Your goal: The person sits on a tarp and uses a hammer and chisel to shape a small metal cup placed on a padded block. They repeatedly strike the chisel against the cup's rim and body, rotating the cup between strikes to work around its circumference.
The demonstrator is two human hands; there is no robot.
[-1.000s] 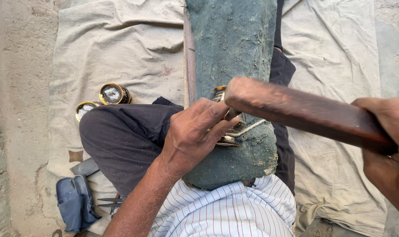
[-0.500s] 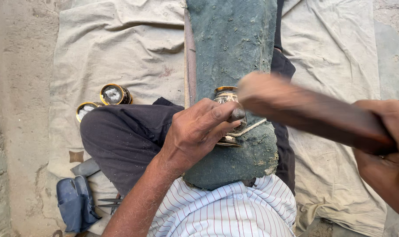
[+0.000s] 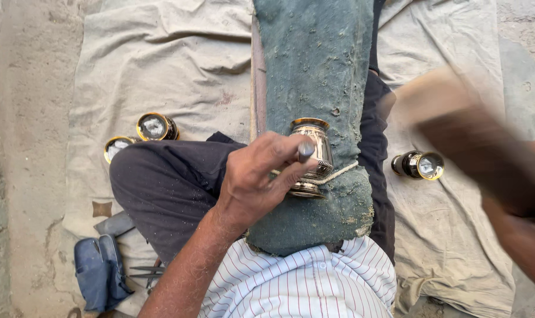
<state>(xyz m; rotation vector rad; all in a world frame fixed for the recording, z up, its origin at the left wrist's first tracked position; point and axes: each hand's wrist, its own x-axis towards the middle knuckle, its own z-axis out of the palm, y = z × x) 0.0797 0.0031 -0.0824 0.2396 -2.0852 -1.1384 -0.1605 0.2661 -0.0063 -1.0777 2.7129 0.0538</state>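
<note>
Blue pouch [image 3: 99,277] on cloth [image 3: 179,65], lower left. Two metal cups [image 3: 139,134] lying beside bent knee. Left hand [image 3: 258,176] pinches small metal punch [image 3: 306,151], tip against side of shiny cup [image 3: 312,156]; grip narrow, closed round punch. Cup lies on green padded block [image 3: 317,70], looped by cord [image 3: 341,172]. Another cup [image 3: 418,165] on cloth, right of block. Right hand [image 3: 524,235] holds wooden mallet [image 3: 456,123], blurred, raised well apart from cup; grip closed on handle.
</note>
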